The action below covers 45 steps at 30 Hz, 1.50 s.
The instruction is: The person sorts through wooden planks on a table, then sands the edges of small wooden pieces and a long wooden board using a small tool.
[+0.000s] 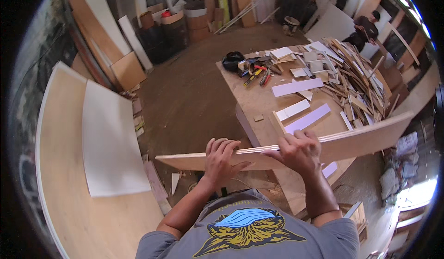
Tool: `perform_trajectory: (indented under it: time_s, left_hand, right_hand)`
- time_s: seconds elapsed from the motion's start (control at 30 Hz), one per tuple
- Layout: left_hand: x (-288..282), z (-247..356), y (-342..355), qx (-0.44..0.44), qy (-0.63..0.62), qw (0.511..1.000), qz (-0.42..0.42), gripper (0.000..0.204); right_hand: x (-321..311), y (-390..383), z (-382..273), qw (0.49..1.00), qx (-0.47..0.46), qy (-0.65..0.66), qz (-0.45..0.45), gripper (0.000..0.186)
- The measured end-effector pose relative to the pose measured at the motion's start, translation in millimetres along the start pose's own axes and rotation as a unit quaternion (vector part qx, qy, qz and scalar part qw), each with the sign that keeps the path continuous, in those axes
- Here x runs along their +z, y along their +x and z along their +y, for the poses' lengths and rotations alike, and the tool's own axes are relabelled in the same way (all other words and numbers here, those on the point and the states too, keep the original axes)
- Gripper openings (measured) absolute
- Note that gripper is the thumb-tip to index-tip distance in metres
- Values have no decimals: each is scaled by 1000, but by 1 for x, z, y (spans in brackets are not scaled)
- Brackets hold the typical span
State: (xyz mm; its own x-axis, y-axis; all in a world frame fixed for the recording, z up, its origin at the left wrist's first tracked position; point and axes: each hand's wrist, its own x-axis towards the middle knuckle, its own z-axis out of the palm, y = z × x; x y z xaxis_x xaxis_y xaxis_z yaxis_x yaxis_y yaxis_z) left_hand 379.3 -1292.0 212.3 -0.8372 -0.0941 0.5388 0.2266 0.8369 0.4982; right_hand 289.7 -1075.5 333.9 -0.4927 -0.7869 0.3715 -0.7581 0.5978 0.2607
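A long, pale wooden board (365, 141) stands on its edge in front of my chest, running from left to right. My left hand (221, 159) is closed over its top edge, fingers on the far side and thumb on the near face. Farther right, my right hand (298, 152) grips the same edge, its thumb pointing left along it. The board's right part passes over the worktable (252, 99), while its left end hangs out past the table. Whether its lower edge touches the table I cannot tell.
A heap of wood strips (356, 83) covers the table's far right. Hand tools (259, 74) and a black bag (233, 61) lie at its far left corner. Large panels (111, 139) lean at my left. A person (365, 31) sits at the far right. Barrels (175, 32) stand behind.
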Motion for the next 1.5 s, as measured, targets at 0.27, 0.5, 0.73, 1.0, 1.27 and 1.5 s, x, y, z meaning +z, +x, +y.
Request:
perform_trajectory:
  time_s: [0.27,0.5,0.73,1.0,1.27,1.5]
  left_hand:
    - [-25,-178,69,-78,-95,986,-111,40]
    - [-35,-275,137,-47,-96,992,-73,42]
    - [-6,-367,203,-1,-97,993,-73,36]
    - [53,-452,299,4,-231,958,-167,26]
    - [130,-522,363,9,-305,905,-295,17]
    - [178,-584,392,78,-284,869,-397,23]
  right_hand:
    - [65,165,-53,999,-3,27,-31,43]
    - [93,205,-32,965,86,-60,240,25]
    - [140,180,74,761,453,-141,443,49]
    - [192,184,137,443,569,258,643,69]
    - [196,273,124,250,563,438,655,72]
    - [231,306,80,258,545,390,696,68]
